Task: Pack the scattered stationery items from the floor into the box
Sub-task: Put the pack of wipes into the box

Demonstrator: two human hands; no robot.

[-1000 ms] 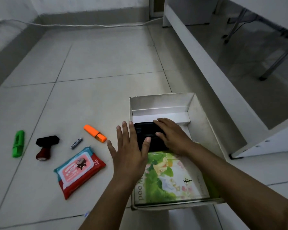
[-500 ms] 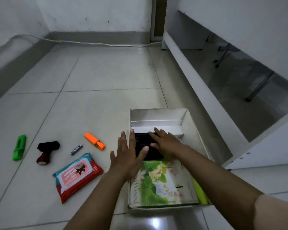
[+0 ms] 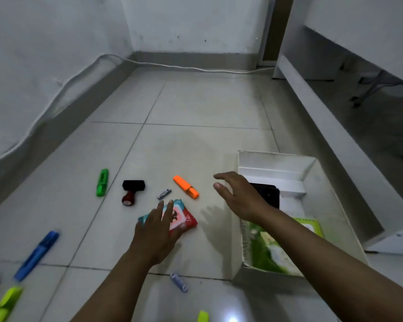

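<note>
We are reaching our left hand (image 3: 155,231) down onto the wipes pack (image 3: 183,219), fingers straight and spread, lying flat over its near-left part; whether the palm is actually pressing on it we cannot tell, and nothing is gripped. Our right hand (image 3: 240,196) is hovering in the air with fingers loosely extended and the thumb apart, holding nothing, just over the left wall of the box (image 3: 272,160).

Just left of the right hand's fingertips the orange highlighter (image 3: 186,190) is lying on the floor (image 3: 207,105). Beyond the left hand's fingertips a small battery (image 3: 164,194) is lying, and further left of it a black-and-red stamp (image 3: 131,190) and then a green highlighter (image 3: 102,182). Well to the left of our left forearm a blue marker (image 3: 36,254) is lying, with a yellow-green highlighter (image 3: 6,304) nearer to us at the frame's corner. Just right of the left forearm a second small battery (image 3: 178,282) is lying, and another yellow-green highlighter tip (image 3: 203,316) is showing at the bottom edge.

Inside the box, behind the right hand, a black item (image 3: 269,194) is sitting, and under the right forearm a picture book (image 3: 268,252) with a green cover is lying.
</note>
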